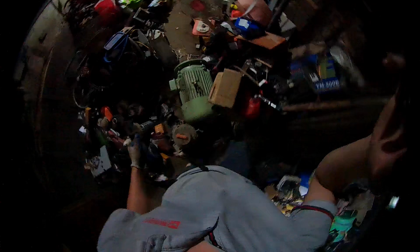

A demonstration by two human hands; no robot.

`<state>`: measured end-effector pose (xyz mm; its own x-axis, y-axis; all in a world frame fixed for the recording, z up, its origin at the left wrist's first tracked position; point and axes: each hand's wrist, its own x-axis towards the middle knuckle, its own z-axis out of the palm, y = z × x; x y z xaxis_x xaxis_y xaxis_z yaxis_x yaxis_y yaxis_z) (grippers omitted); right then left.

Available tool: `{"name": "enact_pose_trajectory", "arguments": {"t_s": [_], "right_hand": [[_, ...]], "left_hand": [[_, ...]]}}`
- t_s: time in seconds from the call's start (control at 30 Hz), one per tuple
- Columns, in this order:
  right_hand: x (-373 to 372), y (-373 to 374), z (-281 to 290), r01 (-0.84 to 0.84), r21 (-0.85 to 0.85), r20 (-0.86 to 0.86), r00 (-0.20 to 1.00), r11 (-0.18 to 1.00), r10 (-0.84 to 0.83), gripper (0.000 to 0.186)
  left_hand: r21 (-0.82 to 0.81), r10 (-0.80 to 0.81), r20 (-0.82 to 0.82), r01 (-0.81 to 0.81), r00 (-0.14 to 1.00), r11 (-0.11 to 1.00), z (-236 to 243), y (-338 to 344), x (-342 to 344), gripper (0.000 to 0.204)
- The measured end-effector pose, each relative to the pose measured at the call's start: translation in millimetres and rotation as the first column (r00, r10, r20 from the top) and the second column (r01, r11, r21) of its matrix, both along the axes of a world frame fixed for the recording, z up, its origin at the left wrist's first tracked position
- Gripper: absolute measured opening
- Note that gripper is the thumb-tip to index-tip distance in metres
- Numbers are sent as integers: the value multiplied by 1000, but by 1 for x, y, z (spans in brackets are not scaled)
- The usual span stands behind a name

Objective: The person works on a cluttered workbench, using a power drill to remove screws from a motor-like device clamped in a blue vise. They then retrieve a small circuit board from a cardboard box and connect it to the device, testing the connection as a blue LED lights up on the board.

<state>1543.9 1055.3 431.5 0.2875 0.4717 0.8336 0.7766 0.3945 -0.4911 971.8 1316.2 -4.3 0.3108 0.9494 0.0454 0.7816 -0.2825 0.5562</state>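
My left hand [135,152], in a pale glove with dark fingers, reaches into a heap of small parts at the left. Shadow hides its fingertips, so I cannot make out whether it holds anything. Just beyond it lie dark metal pieces and an orange block [159,128]. To its right sits a round grey metal part [184,134] with an orange mark. My right arm [345,162] is bent and raised at the right edge. My right hand [394,61] is a dim, blurred shape up there, its fingers not readable.
A green finned electric motor [195,90] stands in the middle, with a brown cardboard box [225,88] against its right side. A red object [252,107], a blue box [326,72] and a blue-handled item [116,40] lie among the clutter. Light is poor, and the edges are black.
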Motion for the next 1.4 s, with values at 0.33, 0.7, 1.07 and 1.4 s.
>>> {"name": "enact_pose_trajectory", "arguments": {"t_s": [0.33,0.7,1.07,1.4], "right_hand": [[213,133,-96,-361,-177,-428,866,915,259,52],[342,263,-359,-241,-555,-727,606,796,-323,43],[426,468,-687,-325,-724,-677,499,608,-540,59],[454,685,-748,79,-991,-32,629,105,-777,41]], "left_hand": [[-664,433,558,68,708,744,188,25,361,41],[-642,174,450,181,876,745,173,123,541,40],[-823,-313,325,430,892,370,18,307,616,40],[-959,40,237,227,971,172,39,387,584,44]]}}
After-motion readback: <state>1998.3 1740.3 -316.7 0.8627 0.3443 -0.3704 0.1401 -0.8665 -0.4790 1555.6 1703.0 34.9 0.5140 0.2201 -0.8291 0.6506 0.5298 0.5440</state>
